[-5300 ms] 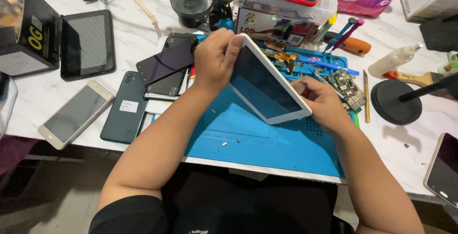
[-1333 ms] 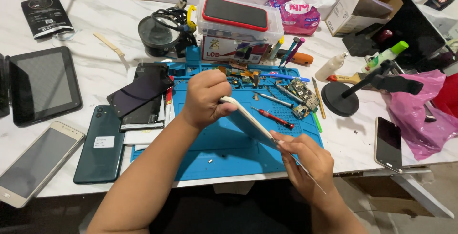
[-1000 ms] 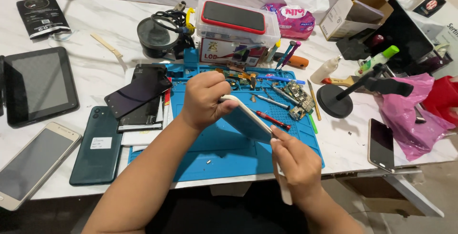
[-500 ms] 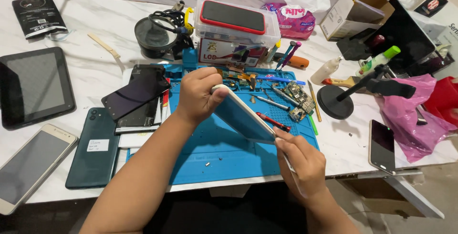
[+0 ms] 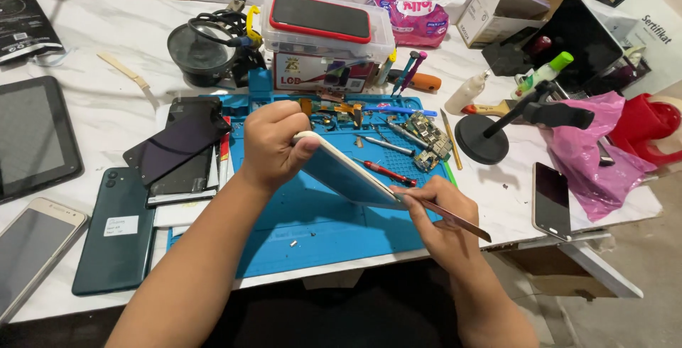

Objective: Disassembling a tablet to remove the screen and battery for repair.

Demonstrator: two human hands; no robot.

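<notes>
black foil pouch (image 5: 25, 27) lies flat at the far left corner of the white marble table (image 5: 106, 99). centre back, a clear plastic box (image 5: 323, 50) with a red-edged phone (image 5: 320, 17) lying on its lid and a white label strip with red print along its front. just right of it, a pink tissue pack (image 5: 415, 21) with a white oval label. further right, an open cardboard box (image 5: 501, 7), a small white squeeze bottle (image 5: 469, 92) lying tilted, and a white card with dark lettering (image 5: 657, 32) at the far right edge. down on the left, a dark green phone (image 5: 117, 231) lies back up with a white rectangular sticker (image 5: 121, 225) on it.

over the blue work mat (image 5: 312, 227), the left hand (image 5: 273, 145) is curled, fingers wrapped over the top end of a white tablet (image 5: 348, 176), thumb pressed on the near edge. tablet is raised off the mat, tilted, running down to the right. right hand (image 5: 440, 216) pinches a thin flat pry tool (image 5: 447, 214) between thumb and fingers, its tip at the tablet's lower corner, handle pointing right. both forearms come up from the bottom of the view.
</notes>
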